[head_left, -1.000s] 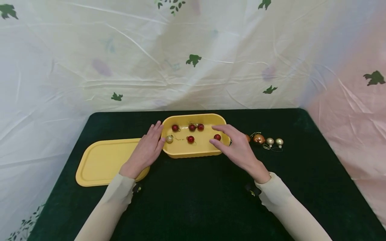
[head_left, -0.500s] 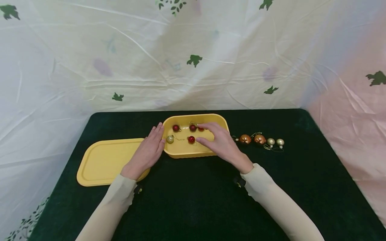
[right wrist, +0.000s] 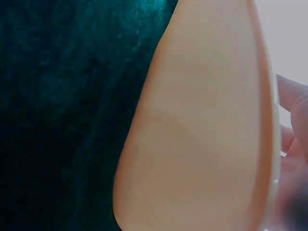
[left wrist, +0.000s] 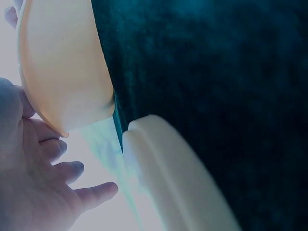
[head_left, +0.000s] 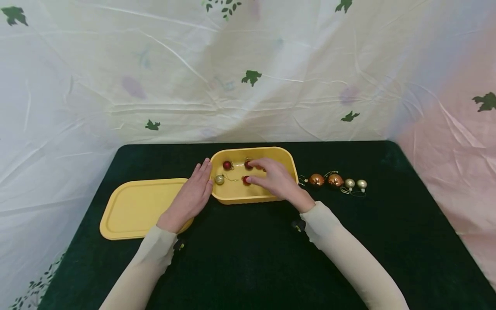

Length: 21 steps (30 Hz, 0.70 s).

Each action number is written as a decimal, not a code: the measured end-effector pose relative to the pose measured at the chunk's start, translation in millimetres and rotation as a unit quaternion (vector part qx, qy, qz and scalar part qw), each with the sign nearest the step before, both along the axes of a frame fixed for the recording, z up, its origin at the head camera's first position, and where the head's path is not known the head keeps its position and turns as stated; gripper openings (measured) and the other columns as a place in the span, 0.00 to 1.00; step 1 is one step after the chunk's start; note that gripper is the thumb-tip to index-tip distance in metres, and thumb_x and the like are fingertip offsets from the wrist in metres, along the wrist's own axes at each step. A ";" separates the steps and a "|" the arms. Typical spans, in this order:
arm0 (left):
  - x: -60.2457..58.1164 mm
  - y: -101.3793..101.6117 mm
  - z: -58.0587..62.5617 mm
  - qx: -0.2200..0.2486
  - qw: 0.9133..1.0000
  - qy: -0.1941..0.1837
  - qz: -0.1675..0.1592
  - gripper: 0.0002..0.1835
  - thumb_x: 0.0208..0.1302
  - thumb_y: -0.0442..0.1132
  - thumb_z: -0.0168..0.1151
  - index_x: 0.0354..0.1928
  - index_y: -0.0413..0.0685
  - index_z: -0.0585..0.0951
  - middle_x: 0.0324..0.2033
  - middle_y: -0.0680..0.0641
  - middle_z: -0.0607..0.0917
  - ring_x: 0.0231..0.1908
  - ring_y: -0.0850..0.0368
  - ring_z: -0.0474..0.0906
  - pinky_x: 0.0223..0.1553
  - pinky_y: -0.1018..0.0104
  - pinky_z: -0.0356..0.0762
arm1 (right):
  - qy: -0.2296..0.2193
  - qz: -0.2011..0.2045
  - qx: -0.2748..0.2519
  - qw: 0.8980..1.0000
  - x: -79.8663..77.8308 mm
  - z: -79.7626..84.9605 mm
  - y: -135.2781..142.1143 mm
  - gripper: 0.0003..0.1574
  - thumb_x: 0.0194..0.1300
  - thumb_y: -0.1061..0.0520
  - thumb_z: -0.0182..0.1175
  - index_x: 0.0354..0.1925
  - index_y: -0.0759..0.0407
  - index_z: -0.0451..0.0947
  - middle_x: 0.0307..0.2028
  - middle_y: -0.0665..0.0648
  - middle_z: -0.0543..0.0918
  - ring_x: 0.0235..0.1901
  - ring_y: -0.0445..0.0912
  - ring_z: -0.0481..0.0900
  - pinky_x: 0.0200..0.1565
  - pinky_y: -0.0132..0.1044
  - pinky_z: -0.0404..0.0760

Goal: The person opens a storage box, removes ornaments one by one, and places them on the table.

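A yellow box (head_left: pixel 240 200) holds several small red baubles (head_left: pixel 227 165) and one gold bauble (head_left: pixel 219 179) with a string loop. My left hand (head_left: pixel 190 193) rests along the box's left end, fingers straight; in the left wrist view the hand (left wrist: pixel 38 168) lies at the rim with fingers spread. Over the box's right half reaches my right hand (head_left: pixel 275 178), thumb and fingers apart. Its thumb tip is right at the front red bauble, its fingertips at the back ones, partly covering them. In the right wrist view, the box wall (right wrist: pixel 202 115) hides most of that hand.
A yellow lid (head_left: pixel 135 206) lies left of the box, partly under my left forearm. To the right, two copper baubles (head_left: pixel 316 180) and two pale gold baubles (head_left: pixel 349 184) lie in a row on the dark green tabletop (head_left: pixel 240 258). A patterned cloth (head_left: pixel 174 86) hangs behind.
My right hand has moved left across the box, from its right end to the middle baubles, uncovering the copper baubles and covering the right-hand red ones. The left hand keeps its place.
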<state>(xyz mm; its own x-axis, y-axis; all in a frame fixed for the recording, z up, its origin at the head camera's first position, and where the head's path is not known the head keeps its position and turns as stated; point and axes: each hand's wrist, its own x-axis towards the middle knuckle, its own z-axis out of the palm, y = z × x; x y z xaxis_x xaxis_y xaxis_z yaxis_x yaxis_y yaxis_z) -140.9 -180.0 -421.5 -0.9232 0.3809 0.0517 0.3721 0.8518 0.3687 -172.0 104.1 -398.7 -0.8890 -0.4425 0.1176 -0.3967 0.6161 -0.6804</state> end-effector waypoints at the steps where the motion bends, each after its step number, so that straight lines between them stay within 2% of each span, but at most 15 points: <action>1: 0.0 0.1 -0.2 0.000 1.000 0.000 0.000 0.32 0.85 0.45 0.39 0.82 0.38 0.50 0.82 0.40 0.48 0.80 0.40 0.44 0.77 0.43 0.49 | -0.005 -0.001 0.003 1.000 -1.4 -0.5 -0.6 0.30 0.70 0.46 0.69 0.65 0.57 0.80 0.60 0.57 0.82 0.58 0.54 0.79 0.59 0.52 0.79; 13: 0.9 0.4 1.0 -0.003 1.000 -0.003 -0.005 0.32 0.85 0.44 0.39 0.82 0.38 0.49 0.82 0.40 0.47 0.80 0.40 0.44 0.77 0.42 0.49 | -0.059 0.003 0.039 0.997 -13.4 -6.3 -11.5 0.29 0.68 0.47 0.71 0.63 0.57 0.81 0.59 0.56 0.83 0.57 0.51 0.80 0.60 0.49 0.79; 21: 1.6 0.2 1.5 -0.006 1.000 -0.012 -0.004 0.33 0.85 0.45 0.38 0.82 0.39 0.47 0.82 0.41 0.45 0.80 0.40 0.43 0.77 0.42 0.48 | -0.077 0.014 0.068 0.995 -19.2 -8.7 -16.1 0.29 0.68 0.48 0.71 0.63 0.57 0.81 0.56 0.55 0.84 0.55 0.49 0.80 0.59 0.48 0.79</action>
